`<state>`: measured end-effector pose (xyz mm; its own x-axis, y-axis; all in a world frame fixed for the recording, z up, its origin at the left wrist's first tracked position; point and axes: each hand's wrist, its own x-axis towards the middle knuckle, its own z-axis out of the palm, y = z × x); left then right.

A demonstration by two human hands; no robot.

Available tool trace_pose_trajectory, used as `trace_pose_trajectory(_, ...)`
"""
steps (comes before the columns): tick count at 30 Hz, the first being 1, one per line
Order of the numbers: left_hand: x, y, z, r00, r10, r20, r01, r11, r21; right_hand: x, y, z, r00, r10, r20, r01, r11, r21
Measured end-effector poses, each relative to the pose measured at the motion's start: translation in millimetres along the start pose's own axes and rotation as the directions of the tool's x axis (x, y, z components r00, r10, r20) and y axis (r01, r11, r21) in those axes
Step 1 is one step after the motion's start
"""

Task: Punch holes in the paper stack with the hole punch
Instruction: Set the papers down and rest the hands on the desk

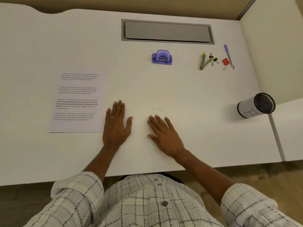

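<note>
Resting flat on the bench (180, 89), left hand (116, 126) and right hand (164, 135), fingers spread, holding nothing. Lying just left: paper (77, 102), probably light, floppy; best pinching an edge. Sitting beyond, well apart: punch (162, 57), likely rigid, graspable by its body.

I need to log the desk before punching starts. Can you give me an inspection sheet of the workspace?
Surface: white desk, with a closed grey hatch at the far edge.
Job's things: printed paper stack lies flat at the left; purple hole punch stands apart, far centre, untouched.
Clutter: far right, a stapler, binder clips, paper clips, a red block and a purple pen; a mesh pen cup lies on its side at the right.
Hands: left hand and right hand rest flat and empty on the desk.
Cables: nothing seen.
Surroundings: partition wall at the right, floor below.
</note>
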<state>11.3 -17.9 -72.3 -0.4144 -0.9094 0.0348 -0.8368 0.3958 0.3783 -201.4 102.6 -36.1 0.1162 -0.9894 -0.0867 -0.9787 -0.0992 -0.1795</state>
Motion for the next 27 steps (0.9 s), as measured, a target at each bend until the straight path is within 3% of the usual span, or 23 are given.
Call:
trace_pose_trajectory(5, 1.2, 0.9, -1.8, 1.0, 0.002, 0.004, -0.001, 1.0, -0.008, 20.7, -6.2, 6.0, 0.999, 0.021, 0.039, -0.02, 1.0, -0.006)
trace_pose_trajectory(12, 1.5, 0.7, -1.9, 1.0, -0.007, 0.01, 0.007, 1.0, -0.016, 16.5, 28.6, -10.1, 0.974, 0.22, -0.059, -0.213, 0.972, 0.1)
trace_pose_trajectory(17, 2.5, 0.5, -1.6, 1.0, -0.007, 0.015, 0.007, 1.0, -0.008, 20.7, 28.2, -8.9, 0.93, 0.368, -0.02, -0.359, 0.917, 0.171)
trace_pose_trajectory(21, 2.5, 1.3, -2.9, 1.0, -0.006, 0.021, 0.006, 1.0, -0.003, 34.2, 7.6, -1.1, 0.938, 0.347, 0.007, -0.341, 0.917, 0.208)
trace_pose_trajectory(27, 2.5, 0.1, -2.9, 1.0, -0.002, 0.014, 0.002, 1.0, -0.011, 50.4, 21.2, -22.6, 0.919, 0.378, -0.11, -0.354, 0.915, 0.193)
